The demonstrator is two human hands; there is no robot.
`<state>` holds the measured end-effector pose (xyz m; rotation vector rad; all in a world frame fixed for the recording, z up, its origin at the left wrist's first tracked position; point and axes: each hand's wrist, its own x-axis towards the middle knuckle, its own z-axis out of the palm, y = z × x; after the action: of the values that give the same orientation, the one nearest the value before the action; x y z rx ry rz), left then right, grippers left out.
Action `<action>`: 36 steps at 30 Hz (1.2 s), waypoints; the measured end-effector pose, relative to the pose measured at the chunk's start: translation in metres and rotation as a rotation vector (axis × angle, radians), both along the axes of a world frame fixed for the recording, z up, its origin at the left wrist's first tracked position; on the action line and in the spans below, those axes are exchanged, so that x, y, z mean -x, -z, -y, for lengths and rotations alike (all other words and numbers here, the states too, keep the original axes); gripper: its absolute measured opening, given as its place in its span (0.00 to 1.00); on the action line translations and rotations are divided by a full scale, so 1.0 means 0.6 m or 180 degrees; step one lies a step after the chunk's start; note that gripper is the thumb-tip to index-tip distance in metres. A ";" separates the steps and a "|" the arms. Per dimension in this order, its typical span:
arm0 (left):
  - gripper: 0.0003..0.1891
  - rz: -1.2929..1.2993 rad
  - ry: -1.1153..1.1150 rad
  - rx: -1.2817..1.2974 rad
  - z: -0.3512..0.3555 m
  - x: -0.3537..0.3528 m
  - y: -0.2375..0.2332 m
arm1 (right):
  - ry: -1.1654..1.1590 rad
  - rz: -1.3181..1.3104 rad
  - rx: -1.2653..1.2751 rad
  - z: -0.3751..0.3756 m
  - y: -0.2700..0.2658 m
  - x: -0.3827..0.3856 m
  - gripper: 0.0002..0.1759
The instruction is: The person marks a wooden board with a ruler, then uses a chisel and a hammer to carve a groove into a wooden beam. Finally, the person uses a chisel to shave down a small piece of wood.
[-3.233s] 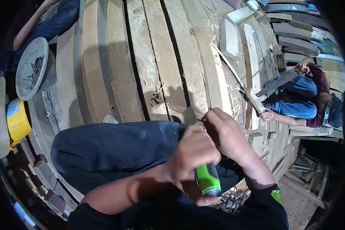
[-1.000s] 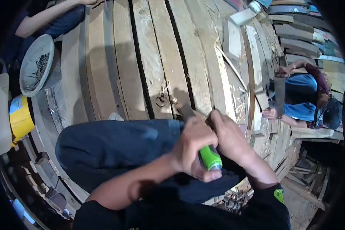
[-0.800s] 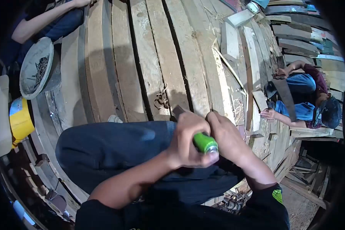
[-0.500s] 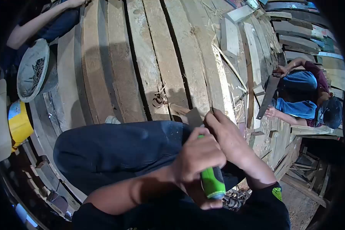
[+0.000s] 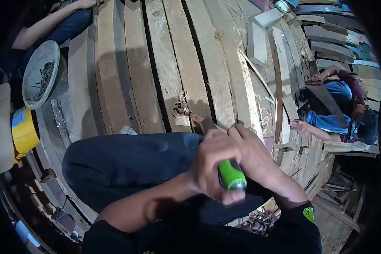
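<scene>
Worn plank floor [image 5: 133,63], dark gaps btwn boards, takes up most of the view. Nearest us, low and abt centre, over the lap: tool [image 5: 232,174] w/ green-and-black handle. L hand [image 5: 216,163] has its fingers curled round that handle, thumb by the butt end; flat blade [image 5: 208,125] juts past the knuckles, fwd and slightly L. R hand [image 5: 252,150] sits right up against L hand, fingers bent; grip hidden, so we can't tell what, if anything, they hold. At blade tip we note a small brown wood bit [image 5: 195,118], contact unclear, then curled shavings [image 5: 180,109] just beyond. Dark trousers [image 5: 127,163], knee bent, lie L of the hands. Further out, R side: pale block [image 5: 256,42], thin pale strip [image 5: 260,76], and a co-worker [image 5: 356,95] in maroon top, one hand on a saw [image 5: 328,100], the other near a short wood pc [image 5: 289,106]. L side: round basin [image 5: 32,79] w/ thin dark pcs inside, yellow container [image 5: 24,133] near it; 2nd co-worker's forearm [image 5: 46,27] top L.
</scene>
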<state>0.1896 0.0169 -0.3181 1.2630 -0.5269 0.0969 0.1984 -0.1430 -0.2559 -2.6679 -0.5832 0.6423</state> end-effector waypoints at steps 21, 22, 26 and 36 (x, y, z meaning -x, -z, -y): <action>0.31 0.0017 -0.0136 -0.0320 0.002 -0.014 0.050 | 0.0104 -0.0095 0.0117 0.001 -0.003 0.003 0.13; 0.30 -0.0597 -0.0432 -0.0310 0.008 -0.023 0.048 | 0.0063 -0.0026 0.0048 -0.001 -0.005 -0.002 0.13; 0.31 0.0279 0.0270 -0.0156 -0.001 0.009 -0.014 | 0.0206 -0.0119 0.0020 0.008 -0.002 -0.008 0.13; 0.36 0.0255 0.0070 -0.0032 -0.009 0.000 -0.014 | 0.0739 0.0565 -0.0688 0.017 0.010 -0.026 0.14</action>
<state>0.1896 0.0224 -0.3099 1.2668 -0.6107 0.1270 0.2140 -0.1530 -0.2620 -2.5497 -0.3560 0.2632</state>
